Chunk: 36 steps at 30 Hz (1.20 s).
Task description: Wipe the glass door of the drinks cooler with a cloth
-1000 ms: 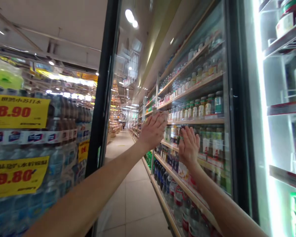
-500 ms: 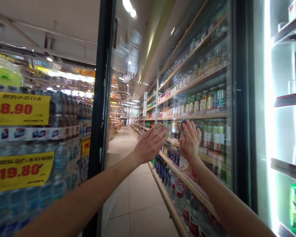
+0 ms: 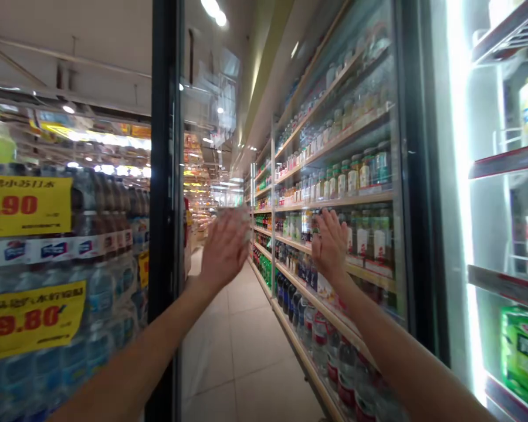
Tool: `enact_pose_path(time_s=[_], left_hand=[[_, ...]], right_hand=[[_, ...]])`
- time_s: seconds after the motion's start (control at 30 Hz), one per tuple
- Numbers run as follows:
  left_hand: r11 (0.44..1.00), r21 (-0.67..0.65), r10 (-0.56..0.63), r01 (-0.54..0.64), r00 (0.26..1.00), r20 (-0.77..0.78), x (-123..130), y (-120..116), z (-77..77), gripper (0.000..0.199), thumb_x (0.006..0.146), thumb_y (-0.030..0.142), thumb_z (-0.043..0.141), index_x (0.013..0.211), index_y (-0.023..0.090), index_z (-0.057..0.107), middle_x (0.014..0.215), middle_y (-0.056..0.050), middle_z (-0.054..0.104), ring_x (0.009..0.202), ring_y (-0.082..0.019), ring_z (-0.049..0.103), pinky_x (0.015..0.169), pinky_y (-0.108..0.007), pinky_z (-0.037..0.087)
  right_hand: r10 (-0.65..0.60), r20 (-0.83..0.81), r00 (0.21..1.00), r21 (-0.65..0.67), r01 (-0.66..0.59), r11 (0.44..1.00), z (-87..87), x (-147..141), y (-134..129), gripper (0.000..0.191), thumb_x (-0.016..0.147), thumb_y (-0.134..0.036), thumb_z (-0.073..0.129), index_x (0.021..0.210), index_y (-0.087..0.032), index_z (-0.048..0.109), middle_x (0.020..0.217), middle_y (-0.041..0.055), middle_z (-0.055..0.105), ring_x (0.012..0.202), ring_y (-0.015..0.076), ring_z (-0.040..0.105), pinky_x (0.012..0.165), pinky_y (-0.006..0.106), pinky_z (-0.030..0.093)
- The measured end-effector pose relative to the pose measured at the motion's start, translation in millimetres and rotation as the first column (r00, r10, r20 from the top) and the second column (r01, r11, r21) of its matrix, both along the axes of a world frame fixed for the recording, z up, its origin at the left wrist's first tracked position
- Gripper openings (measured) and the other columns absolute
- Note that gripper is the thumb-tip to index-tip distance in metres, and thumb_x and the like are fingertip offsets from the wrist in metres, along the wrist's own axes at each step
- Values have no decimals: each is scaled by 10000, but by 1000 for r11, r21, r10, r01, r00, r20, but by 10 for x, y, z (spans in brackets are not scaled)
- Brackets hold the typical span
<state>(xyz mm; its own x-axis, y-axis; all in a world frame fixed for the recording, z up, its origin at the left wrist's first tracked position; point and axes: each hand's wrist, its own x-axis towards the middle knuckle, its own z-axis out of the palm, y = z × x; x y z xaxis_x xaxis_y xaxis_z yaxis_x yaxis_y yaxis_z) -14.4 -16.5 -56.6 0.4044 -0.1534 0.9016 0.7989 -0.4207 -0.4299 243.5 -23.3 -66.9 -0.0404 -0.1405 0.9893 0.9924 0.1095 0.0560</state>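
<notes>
A clear glass door [image 3: 281, 193] with a black frame [image 3: 165, 246] is standing ahead, open room stretching above and between the hands. The left hand [image 3: 224, 249] is lying nearer the left edge, its fingers blurring; I can't tell whether they're holding anything. The right hand [image 3: 330, 243] is apparently touching the door, fingers straight, slightly parted.

Bare forearms [image 3: 154, 340], bare hands [image 3: 223, 249]

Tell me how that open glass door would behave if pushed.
The glass door would likely move as one stiff panel, since a dark frame edges it. It probably swings rather than slides, standing angled out beside the lit shelves. Reflections suggest it is smooth, probably slippery.
</notes>
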Motion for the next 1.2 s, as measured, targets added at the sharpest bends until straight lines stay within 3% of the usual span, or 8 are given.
enact_pose_path(time_s=[0.1, 0.27, 0.43, 0.6, 0.77, 0.93, 1.1, 1.2], left_hand=[[1000, 8, -11, 10, 986, 167, -83, 2, -10, 557, 841, 244, 456, 1371, 208, 289, 1432, -116, 336, 1359, -267, 214, 1061, -503, 273], [1000, -25, -12, 8, 985, -171, -80, -62, -239, 554, 846, 233, 450, 1377, 240, 289, 1372, -76, 440, 1335, -229, 285, 1066, -431, 293], [1000, -2, 1, -1, 992, 125, -187, -54, -203, 597, 832, 234, 473, 1389, 218, 258, 1433, -118, 334, 1353, -275, 231, 1052, -504, 287], [999, -42, -6, 1, 991, -132, -128, -80, -337, 536, 838, 227, 464, 1355, 216, 324, 1368, -91, 442, 1344, -228, 263, 1067, -431, 289], [1000, -21, 4, -2, 995, 96, -66, -51, -377, 555, 840, 225, 471, 1366, 188, 295, 1419, -134, 355, 1369, -254, 184, 1064, -477, 270], [999, -37, -16, 12, 991, -136, 14, -40, -343, 518, 850, 238, 462, 1351, 218, 329, 1387, -78, 419, 1356, -212, 231, 1084, -413, 264], [997, -37, -62, 69, 982, 180, 33, 14, -242, 570, 844, 268, 474, 1380, 226, 283, 1470, -80, 265, 1370, -257, 178, 1092, -485, 234], [992, -88, -96, 95, 995, -9, 163, 3, -373, 564, 849, 268, 468, 1380, 260, 277, 1471, -38, 271, 1364, -232, 206, 1106, -453, 231]], right_hand=[[6, -1, 1000, -4, -6, 1000, -1, 0, 1, 425, 860, -269, 362, 1258, -186, 487, 1340, 100, 490, 1311, 207, 352, 1075, 427, 232], [-1, -9, 1000, -2, 1, 1000, 0, -8, -8, 415, 860, -272, 366, 1241, -177, 504, 1341, 103, 489, 1309, 211, 355, 1074, 422, 234], [-4, -8, 1000, -11, 4, 1000, -5, -6, -10, 433, 847, -248, 374, 1260, -181, 487, 1350, 95, 479, 1311, 208, 350, 1078, 428, 231], [-10, -6, 1000, -4, 10, 1000, -3, -14, -30, 431, 843, -237, 376, 1252, -173, 491, 1350, 98, 480, 1309, 209, 358, 1073, 428, 245], [-6, 0, 1000, 2, 6, 1000, -12, -15, -28, 440, 839, -237, 381, 1262, -173, 481, 1346, 102, 483, 1313, 212, 348, 1077, 429, 236], [-30, 6, 1000, -2, 30, 1000, -6, 15, -8, 451, 846, -254, 361, 1279, -178, 462, 1351, 95, 474, 1316, 215, 340, 1075, 436, 235], [-44, -19, 999, -66, 43, 997, 19, -15, -42, 467, 858, -258, 319, 1307, -180, 424, 1376, 90, 434, 1330, 210, 303, 1080, 449, 222], [-67, -50, 996, -138, 60, 989, -84, -160, -80, 489, 862, -275, 308, 1335, -171, 381, 1416, 97, 366, 1358, 224, 228, 1084, 479, 189]])
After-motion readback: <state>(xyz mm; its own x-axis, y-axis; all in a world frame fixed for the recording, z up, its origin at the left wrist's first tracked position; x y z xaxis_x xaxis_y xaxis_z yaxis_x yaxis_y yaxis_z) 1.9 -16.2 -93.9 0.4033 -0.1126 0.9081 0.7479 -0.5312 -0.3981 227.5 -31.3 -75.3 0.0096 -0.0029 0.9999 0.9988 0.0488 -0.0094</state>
